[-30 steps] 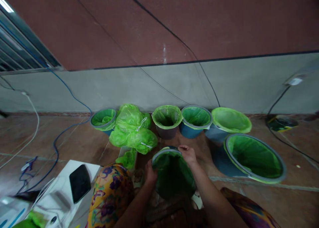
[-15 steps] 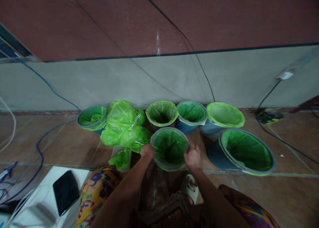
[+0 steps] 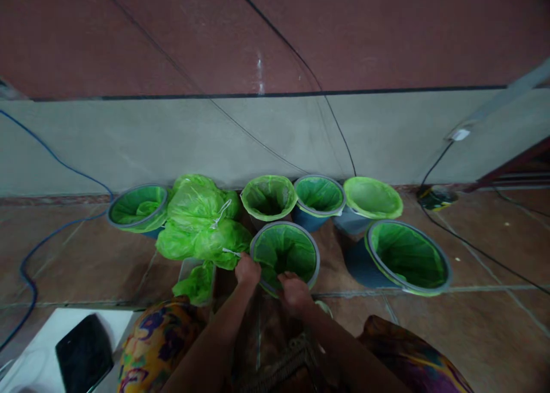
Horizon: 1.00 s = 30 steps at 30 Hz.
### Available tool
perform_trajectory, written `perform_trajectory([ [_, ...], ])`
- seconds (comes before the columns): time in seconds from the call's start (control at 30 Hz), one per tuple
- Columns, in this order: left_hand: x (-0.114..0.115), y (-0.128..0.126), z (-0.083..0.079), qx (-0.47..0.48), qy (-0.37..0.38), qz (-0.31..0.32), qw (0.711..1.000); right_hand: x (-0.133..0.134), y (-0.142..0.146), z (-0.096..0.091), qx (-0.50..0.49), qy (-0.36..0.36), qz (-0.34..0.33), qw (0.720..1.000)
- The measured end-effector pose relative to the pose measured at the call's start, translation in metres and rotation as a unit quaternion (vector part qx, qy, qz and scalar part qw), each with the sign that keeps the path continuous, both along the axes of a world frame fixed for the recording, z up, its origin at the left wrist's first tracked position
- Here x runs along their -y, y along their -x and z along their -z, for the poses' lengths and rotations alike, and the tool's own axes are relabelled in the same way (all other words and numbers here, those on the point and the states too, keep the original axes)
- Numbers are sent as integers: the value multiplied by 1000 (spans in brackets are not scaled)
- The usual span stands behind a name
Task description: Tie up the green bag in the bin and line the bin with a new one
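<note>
A grey-rimmed trash bin lined with a green bag stands between my knees. My left hand is closed at the left side of its rim. Over the front edge curls my right hand, its fingers on the rim and liner and their tips just inside the bin. Directly behind is another lined bin. Left of my left hand lie full-looking green plastic bags with white ties. Below them, a small pale box holds crumpled green plastic.
More lined bins stand by the wall: a blue one, a grey one and one at left. A larger bin tilts at right. A phone rests on a white surface. Cables cross the wall and floor.
My right hand has moved from the bin's right rim leftward to its front rim. My left hand stays at the left side. The view has shifted a little to the right.
</note>
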<state>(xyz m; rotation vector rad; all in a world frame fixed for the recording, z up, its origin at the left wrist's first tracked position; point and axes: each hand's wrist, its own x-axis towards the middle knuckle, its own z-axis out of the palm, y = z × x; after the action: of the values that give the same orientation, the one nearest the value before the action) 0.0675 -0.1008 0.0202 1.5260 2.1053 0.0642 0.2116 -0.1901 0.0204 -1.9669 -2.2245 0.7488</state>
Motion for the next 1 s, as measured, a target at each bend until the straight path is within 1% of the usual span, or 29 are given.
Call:
perform_trajectory([
  [0.1,1,0,2,2,3,-18,1000,4,15,-3,36,23,-19,999],
  [0.23,0,0,6,9,9,-41,999,1,25,-5,78,45,-34,995],
  [0.33,0,0,8,16,8,-43,999,0,28,-6,93,54,-48,993],
  [0.53,2,3,8,25,10,-32,999,3,28,-7,99,47,-61,992],
  [0.67,5,6,5,24,14,-14,1000,9,32,-7,94,53,-53,993],
  [0.8,7,13,2,23,16,11,1000,18,45,-7,78,51,-41,995],
  [0.87,9,18,-1,26,15,19,999,19,48,-10,63,49,-37,996],
  [0.93,15,22,-3,32,15,18,999,16,42,-16,46,31,-22,998],
  [1.0,25,24,-3,43,16,13,999,5,25,-23,44,-10,30,999],
])
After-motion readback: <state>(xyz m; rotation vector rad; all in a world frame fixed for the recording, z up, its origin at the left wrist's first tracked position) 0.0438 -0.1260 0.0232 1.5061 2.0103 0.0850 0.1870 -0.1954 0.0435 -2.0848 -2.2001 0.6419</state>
